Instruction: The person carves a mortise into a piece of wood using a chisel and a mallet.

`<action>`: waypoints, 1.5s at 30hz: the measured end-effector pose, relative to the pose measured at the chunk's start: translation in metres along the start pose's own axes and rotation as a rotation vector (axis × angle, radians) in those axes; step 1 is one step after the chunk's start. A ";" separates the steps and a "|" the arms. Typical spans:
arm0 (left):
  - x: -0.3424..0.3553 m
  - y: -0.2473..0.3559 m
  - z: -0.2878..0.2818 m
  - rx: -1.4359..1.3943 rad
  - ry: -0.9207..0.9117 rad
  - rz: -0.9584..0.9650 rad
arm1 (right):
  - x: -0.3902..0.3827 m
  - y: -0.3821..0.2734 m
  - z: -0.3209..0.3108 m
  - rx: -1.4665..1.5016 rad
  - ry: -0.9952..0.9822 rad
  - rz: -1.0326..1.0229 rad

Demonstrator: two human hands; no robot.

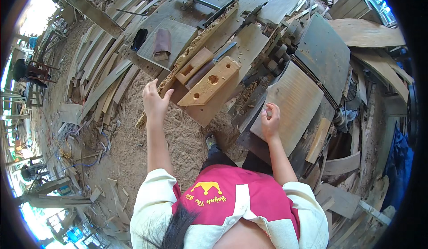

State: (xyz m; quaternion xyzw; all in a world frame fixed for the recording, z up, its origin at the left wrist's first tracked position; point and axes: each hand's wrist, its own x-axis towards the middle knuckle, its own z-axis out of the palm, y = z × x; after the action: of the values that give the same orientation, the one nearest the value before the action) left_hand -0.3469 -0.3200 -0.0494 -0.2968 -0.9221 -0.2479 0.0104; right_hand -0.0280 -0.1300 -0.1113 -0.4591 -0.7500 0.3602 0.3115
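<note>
My left hand [156, 101] is open, thumb and fingers apart, beside the near end of a long, rough-edged wooden strip [201, 36]. I cannot tell whether it touches the strip. Just right of it, a thick light wooden block [203, 87] with three holes lies on the machine table. Against that block rest a smaller slotted wooden block [194, 65] and a dark bar. Over the near edge of a pale, worn wooden board [292, 102], my right hand [270, 119] has its fingers curled in; what they hold, if anything, is hidden.
A dark green panel [323, 44] leans beyond the pale board. At the far left of the table, a brown wrapped block [162, 43] sits on a flat board. Stacked planks [104, 55] lie to the left, more offcuts to the right. Sawdust [129, 155] covers the floor.
</note>
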 end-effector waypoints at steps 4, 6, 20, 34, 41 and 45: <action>0.000 -0.018 0.012 -0.002 -0.148 -0.078 | -0.001 -0.001 -0.004 -0.049 -0.049 0.029; -0.001 -0.021 0.020 0.014 -0.048 -0.034 | -0.002 -0.002 -0.004 -0.050 -0.058 0.033; -0.003 -0.021 0.019 0.063 0.002 -0.107 | -0.001 -0.007 -0.008 0.015 -0.062 0.043; 0.000 -0.036 -0.014 -0.216 -0.134 -0.113 | 0.003 -0.013 -0.003 0.051 -0.066 0.038; -0.002 -0.005 -0.013 -0.274 -0.195 0.156 | 0.006 -0.012 -0.001 0.147 -0.053 0.139; -0.001 0.033 -0.012 -0.238 -0.150 0.455 | 0.014 -0.003 -0.009 0.536 -0.014 0.340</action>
State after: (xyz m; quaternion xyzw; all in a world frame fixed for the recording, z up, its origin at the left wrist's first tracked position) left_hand -0.3299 -0.3033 -0.0240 -0.5133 -0.7942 -0.3230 -0.0374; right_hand -0.0274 -0.1160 -0.1022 -0.4771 -0.5429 0.5951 0.3515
